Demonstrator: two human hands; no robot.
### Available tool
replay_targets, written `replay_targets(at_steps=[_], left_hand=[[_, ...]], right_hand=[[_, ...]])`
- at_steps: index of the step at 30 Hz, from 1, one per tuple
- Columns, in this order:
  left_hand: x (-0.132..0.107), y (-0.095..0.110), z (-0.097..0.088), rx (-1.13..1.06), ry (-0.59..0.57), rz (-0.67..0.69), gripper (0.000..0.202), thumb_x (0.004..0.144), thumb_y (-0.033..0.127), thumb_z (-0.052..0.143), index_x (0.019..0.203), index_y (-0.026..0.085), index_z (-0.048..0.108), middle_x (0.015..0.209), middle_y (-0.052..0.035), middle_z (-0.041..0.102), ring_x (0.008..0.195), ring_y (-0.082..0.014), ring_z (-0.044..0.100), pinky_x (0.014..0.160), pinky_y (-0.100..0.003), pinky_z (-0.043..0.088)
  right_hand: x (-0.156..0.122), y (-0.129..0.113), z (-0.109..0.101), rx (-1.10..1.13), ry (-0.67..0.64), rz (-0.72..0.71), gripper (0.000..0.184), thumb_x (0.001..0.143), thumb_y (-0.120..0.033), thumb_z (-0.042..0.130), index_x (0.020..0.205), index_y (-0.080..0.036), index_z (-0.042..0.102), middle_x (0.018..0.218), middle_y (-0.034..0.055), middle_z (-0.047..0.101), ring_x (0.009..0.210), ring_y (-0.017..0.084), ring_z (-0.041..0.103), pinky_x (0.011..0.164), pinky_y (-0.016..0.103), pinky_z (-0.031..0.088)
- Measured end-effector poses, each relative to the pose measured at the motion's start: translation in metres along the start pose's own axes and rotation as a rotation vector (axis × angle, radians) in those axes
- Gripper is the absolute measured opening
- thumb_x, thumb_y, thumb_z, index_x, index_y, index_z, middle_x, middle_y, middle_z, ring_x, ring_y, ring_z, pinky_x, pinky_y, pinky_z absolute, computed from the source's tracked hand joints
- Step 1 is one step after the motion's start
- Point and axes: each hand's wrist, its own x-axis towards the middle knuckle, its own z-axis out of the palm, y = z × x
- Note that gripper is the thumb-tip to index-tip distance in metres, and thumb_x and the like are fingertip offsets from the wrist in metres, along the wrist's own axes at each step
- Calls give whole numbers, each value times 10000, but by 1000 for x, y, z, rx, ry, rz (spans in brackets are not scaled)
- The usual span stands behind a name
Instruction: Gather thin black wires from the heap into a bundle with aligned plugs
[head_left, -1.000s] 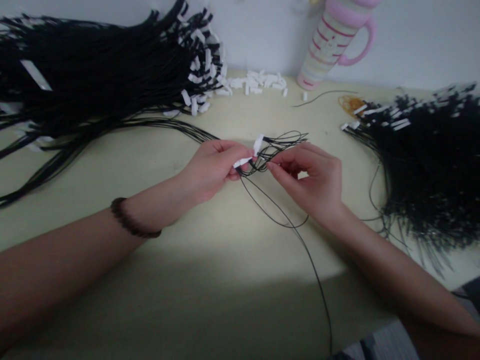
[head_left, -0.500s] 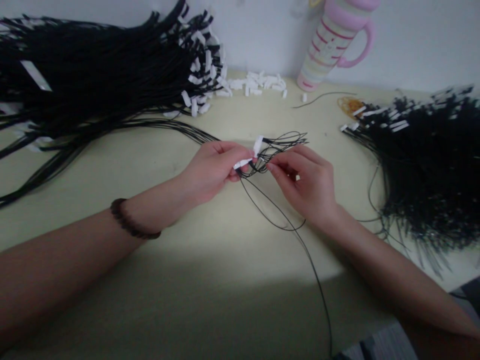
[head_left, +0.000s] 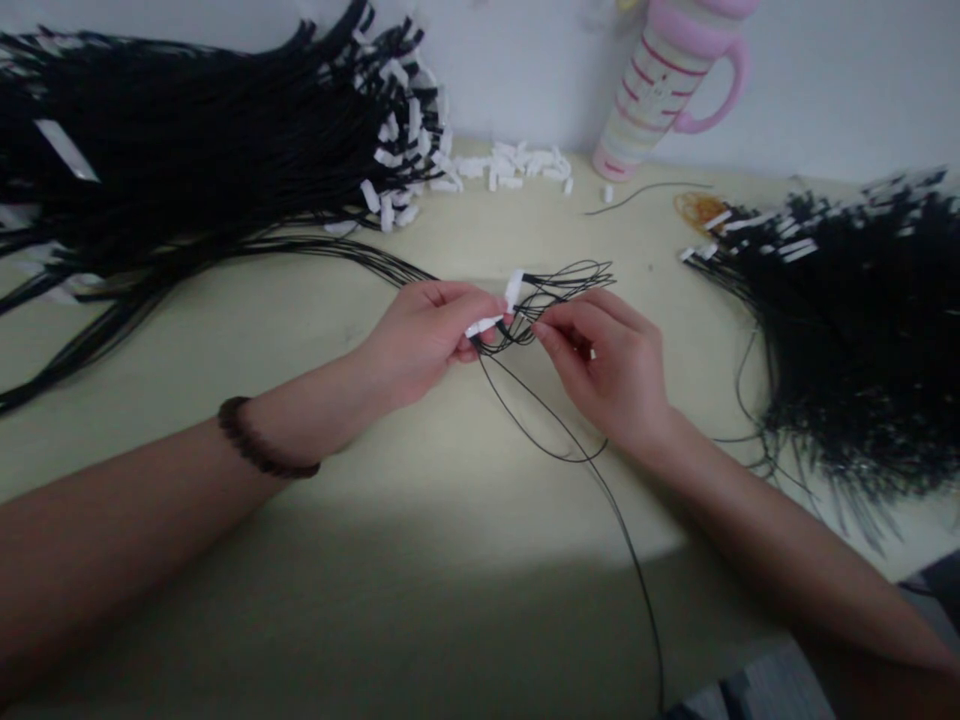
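Near the middle of the table my left hand (head_left: 431, 340) is closed on white connectors (head_left: 513, 291) with thin black wires (head_left: 574, 280) looping out of them. One connector stands up past the thumb; another lies across the fingertips. To the right, my right hand (head_left: 611, 365) pinches at a thin black wire, its thumb and index tips close to the connectors. The exact end between those fingertips is too small to make out. A loose black wire (head_left: 626, 530) curves down from the left fingers toward the front edge. Behind the left hand runs a wire bundle (head_left: 322, 245).
A large pile of black cables (head_left: 225, 140) with white connectors lies at the back left. Loose white connectors (head_left: 525, 165) sit along the wall beside a pink striped cup (head_left: 649, 90). Rubber bands (head_left: 699, 210) lie near another heap of black wires (head_left: 862, 340) at the right.
Almost nothing differs. Both hands and the wires have shifted very slightly left in view, and the grips look the same.
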Motion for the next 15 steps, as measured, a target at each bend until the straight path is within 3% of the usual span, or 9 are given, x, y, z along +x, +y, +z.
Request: replay_targets(at_steps=[15], left_hand=[[0, 1, 0, -4, -4, 5, 133, 696, 155, 635, 566, 132, 647, 540, 8, 533, 486, -47, 442, 415, -176, 273]], right_hand=[[0, -2, 1, 29, -4, -6, 145, 881, -198, 482, 822, -152, 607, 739, 42, 552, 684, 129, 498, 600, 253, 383]])
